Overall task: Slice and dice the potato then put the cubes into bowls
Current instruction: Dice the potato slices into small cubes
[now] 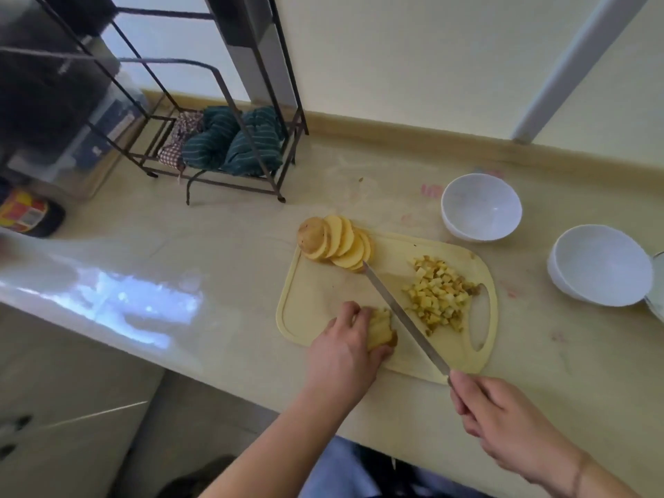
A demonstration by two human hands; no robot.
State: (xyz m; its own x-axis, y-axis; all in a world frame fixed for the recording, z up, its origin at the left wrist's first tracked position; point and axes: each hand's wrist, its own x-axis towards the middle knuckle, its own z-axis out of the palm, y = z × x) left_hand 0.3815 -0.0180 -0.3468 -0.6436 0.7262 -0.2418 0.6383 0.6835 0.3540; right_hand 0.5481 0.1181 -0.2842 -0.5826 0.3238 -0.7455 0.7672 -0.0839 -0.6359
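Here our left hand pins a stack of yellow potato slices on the pale plastic cutting board; our right hand grips the long steel knife. We should keep fingertips tucked and cut evenly.

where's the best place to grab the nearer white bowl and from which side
Pinch the bowl's left rim from above, thumb inside. It stands upright and empty, so the rim is free, while something at the frame edge crowds its right side. The cutting board side is open for the approach.

Head camera looks steeply down onto the countertop.
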